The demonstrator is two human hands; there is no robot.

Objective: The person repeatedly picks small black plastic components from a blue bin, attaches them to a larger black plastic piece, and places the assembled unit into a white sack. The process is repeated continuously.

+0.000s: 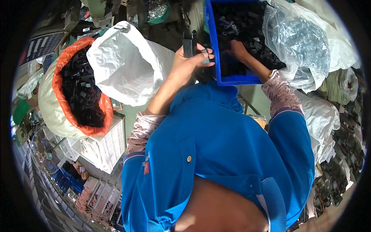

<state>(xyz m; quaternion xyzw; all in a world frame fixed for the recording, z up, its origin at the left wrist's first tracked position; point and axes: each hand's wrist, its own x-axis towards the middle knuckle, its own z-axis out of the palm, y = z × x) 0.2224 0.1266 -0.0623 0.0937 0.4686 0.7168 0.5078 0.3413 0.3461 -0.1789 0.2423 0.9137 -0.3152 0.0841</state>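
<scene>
Blue shirt cloth (pixel 216 154) fills the part closest to the camera, with 1 small round button on it and patterned sleeves under the blue ones. Both arms reach up and away from the shirt.

The left hand (pixel 185 63) is closed around a dark plastic part (pixel 189 45). The part sticks up out of the fist, and the fingers curl over its lower end. It sits just left of the blue bin's edge.

The right hand (pixel 236 50) is down inside the blue plastic bin (pixel 235 80). It rests on the heap of black plastic parts (pixel 239 23) in there. The fingers are buried among the parts, so I cannot tell if this hand is open or holding something.

Right beside the bin, on its right side, is a clear plastic bag of shiny metal springs (pixel 299 40). The bag leans against the bin. Behind it and below it lie more white sacks (pixel 320 116).

To the left of the left hand is a big white sack (pixel 123 65) with its mouth open. Next to that, further left, is another sack with an orange liner (pixel 87 116) folded over its rim. It is full of black parts (pixel 83 89) too. This sack sits on a white plastic crate (pixel 106 149).

At the top, above the left hand, a green bowl (pixel 156 11) holds small metal bits. Far left, low down, a fan (pixel 42 154) stands on the floor.
</scene>
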